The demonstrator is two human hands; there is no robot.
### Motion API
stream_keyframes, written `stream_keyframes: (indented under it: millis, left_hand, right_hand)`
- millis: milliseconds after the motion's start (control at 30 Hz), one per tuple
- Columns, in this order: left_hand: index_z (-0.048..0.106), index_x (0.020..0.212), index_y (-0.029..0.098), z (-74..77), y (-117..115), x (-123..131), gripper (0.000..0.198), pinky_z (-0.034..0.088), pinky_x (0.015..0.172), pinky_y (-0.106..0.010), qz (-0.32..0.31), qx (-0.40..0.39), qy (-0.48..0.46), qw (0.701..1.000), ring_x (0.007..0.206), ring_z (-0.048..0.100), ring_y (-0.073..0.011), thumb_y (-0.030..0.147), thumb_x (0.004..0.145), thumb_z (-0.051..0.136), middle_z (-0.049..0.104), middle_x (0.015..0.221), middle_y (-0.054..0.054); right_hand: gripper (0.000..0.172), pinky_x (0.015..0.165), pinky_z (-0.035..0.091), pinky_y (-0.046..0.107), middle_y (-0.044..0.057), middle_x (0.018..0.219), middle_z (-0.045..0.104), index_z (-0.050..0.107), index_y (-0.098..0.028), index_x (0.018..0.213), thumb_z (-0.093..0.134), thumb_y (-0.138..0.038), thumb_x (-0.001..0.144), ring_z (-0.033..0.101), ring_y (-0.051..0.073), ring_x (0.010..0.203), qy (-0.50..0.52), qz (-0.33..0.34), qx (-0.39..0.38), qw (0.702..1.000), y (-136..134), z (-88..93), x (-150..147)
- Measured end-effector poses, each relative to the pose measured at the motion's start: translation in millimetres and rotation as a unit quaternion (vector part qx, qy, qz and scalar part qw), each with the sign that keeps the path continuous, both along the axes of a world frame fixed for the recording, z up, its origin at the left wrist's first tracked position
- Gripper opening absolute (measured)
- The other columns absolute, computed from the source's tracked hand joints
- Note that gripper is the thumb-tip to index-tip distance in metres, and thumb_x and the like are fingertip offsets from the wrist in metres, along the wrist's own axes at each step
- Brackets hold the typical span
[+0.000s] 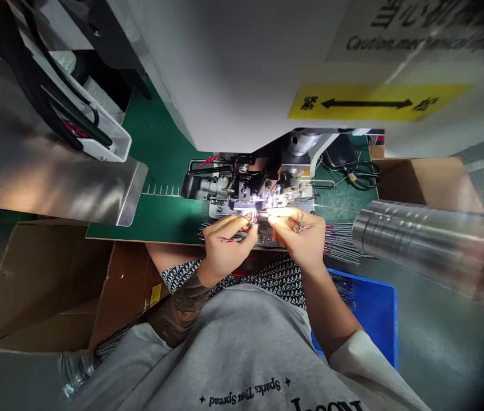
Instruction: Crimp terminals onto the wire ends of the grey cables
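Left hand works at green tabletop between boxes

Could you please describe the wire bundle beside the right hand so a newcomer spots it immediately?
Find the green table under the white machine. At its near edge, right of the right hand, the wire bundle fans out toward the metal cylinder. Red among its grey strands distinguishes it from the darker wires in the blue bin.

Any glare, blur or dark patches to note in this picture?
Head view: white glare on the silver metal mechanism beyond the bare left hand and bare right hand; head view: grey rectangular black-lettered label blurred, right-hand corners nearly black.
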State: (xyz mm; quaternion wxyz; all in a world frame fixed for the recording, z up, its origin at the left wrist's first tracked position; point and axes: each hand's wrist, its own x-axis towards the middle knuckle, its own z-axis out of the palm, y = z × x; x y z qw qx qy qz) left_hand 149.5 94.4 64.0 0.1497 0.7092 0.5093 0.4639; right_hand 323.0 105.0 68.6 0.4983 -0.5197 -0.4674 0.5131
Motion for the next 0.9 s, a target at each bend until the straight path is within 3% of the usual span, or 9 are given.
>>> stream_keyframes:
  millis: [133,233,333,433,600,733,900]
  left_hand:
    - [0.075,0.101,0.016,-0.4,-3,0,0.017,0.062,0.08,-0.027,0.011,-0.022,-0.028,0.999,0.077,0.074,-0.0117,0.014,0.085,0.077,0.079,0.091,-0.002]
    - [0.073,0.095,0.016,-0.4,-3,1,0.013,0.06,0.075,-0.025,0.013,-0.043,-0.047,0.998,0.074,0.073,-0.0114,0.015,0.083,0.078,0.078,0.088,-0.001]
    - [0.071,0.082,0.015,0.5,0,0,0.006,0.058,0.075,-0.026,-0.021,-0.047,-0.045,0.998,0.075,0.071,-0.0115,0.014,0.086,0.075,0.076,0.083,-0.001]
    - [0.074,0.087,0.015,2.9,3,-1,0.004,0.059,0.078,-0.026,-0.072,-0.039,-0.06,0.995,0.083,0.072,-0.0119,0.013,0.09,0.072,0.077,0.089,-0.002]
    - [0.073,0.077,0.016,7.2,7,-6,0.022,0.056,0.07,-0.027,-0.103,-0.13,-0.088,0.982,0.078,0.069,-0.0118,0.024,0.097,0.069,0.075,0.086,-0.004]
    - [0.079,0.091,0.016,5.4,9,-7,0.014,0.058,0.067,-0.027,-0.092,-0.189,-0.153,0.966,0.076,0.071,-0.0133,0.028,0.095,0.072,0.078,0.089,-0.006]
    - [0.08,0.086,0.016,1.2,13,-7,0.009,0.058,0.068,-0.025,-0.107,-0.182,-0.141,0.967,0.078,0.073,-0.0129,0.024,0.089,0.078,0.078,0.088,-0.004]
  right_hand:
    - [0.023,0.039,0.037,0.026,0.0,0.053,0.058,0.079,-0.018,0.088,0.084,-0.04,0.086,0.045,0.011,0.041,0.015,0.0,0.012,1.0,-1,0.6,-1]
    - [0.023,0.041,0.037,0.026,0.0,0.056,0.059,0.08,-0.019,0.095,0.084,-0.039,0.086,0.043,0.01,0.044,0.025,0.013,0.004,1.0,0,2.0,-2]
    - [0.021,0.043,0.039,0.027,-0.001,0.058,0.059,0.08,-0.02,0.093,0.086,-0.038,0.084,0.045,0.011,0.047,0.027,0.022,-0.001,0.999,0,3.9,-4]
    - [0.02,0.047,0.043,0.029,0.0,0.062,0.063,0.08,-0.021,0.09,0.089,-0.036,0.08,0.05,0.013,0.051,0.027,0.011,0.024,0.999,0,6.5,-7]
    - [0.015,0.051,0.048,0.03,-0.002,0.059,0.06,0.075,-0.023,0.08,0.082,-0.034,0.088,0.047,0.012,0.047,0.028,-0.014,0.05,0.998,0,9.3,-10]
    - [0.021,0.048,0.045,0.031,-0.002,0.055,0.058,0.069,-0.024,0.077,0.078,-0.036,0.091,0.044,0.013,0.044,0.01,-0.023,0.047,0.999,0,11.8,-11]
    - [0.017,0.057,0.051,0.033,-0.001,0.06,0.058,0.069,-0.024,0.078,0.077,-0.031,0.091,0.05,0.014,0.052,-0.027,-0.048,0.042,0.998,0,20.5,-15]
